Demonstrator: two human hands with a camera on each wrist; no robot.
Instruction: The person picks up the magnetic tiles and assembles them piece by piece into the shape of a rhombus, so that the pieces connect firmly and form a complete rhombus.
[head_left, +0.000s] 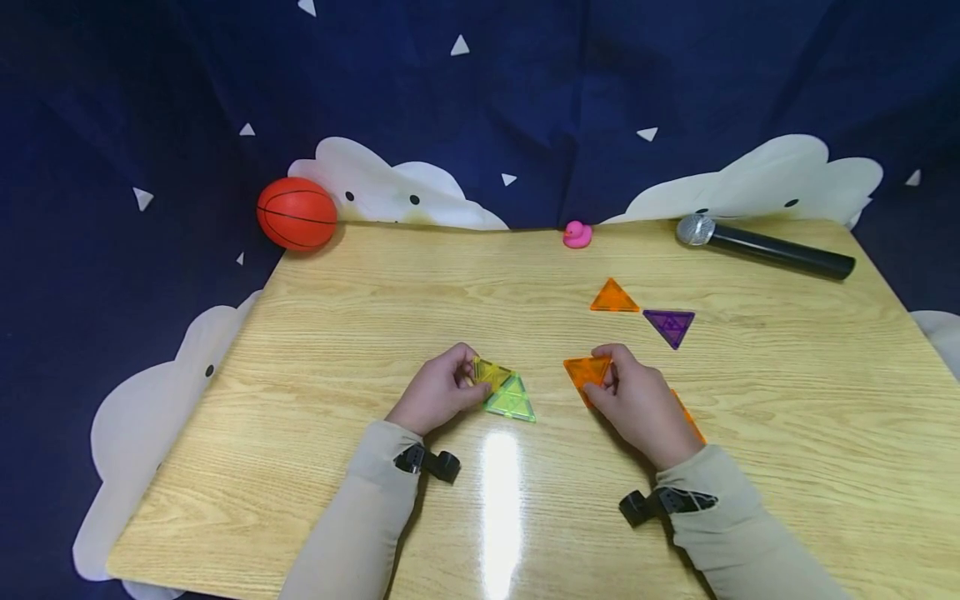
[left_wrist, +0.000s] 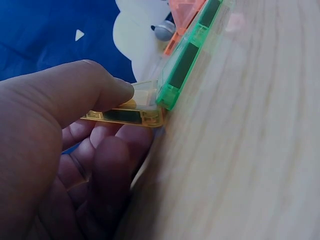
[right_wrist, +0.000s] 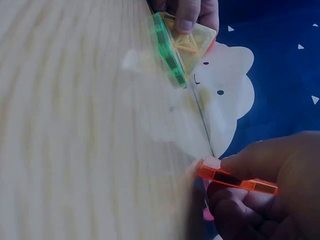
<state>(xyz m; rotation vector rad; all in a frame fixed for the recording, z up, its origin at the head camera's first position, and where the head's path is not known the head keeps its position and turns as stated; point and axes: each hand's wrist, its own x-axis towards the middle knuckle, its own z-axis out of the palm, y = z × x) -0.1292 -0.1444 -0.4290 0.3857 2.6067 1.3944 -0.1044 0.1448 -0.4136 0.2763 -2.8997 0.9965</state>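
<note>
Thumb and fingers of my left hand (head_left: 438,390) pinch a yellow triangular magnetic tile (head_left: 493,375). Along one edge it meets a green triangular tile (head_left: 513,403), which lies low at the tabletop. The left wrist view shows the yellow tile (left_wrist: 122,116) tilted at an angle to the green one (left_wrist: 185,62). To the right, my right hand (head_left: 639,410) pinches an orange triangular tile (head_left: 585,373), held apart from the yellow and green pair. In the right wrist view this orange tile (right_wrist: 235,180) appears edge-on, above the table.
Beyond my right hand lie another orange tile (head_left: 613,297) and a purple tile (head_left: 671,326). One more orange tile (head_left: 689,417) is partly hidden by the right wrist. A red ball (head_left: 297,214), a pink duck (head_left: 577,235) and a microphone (head_left: 772,248) stand along the table's back edge.
</note>
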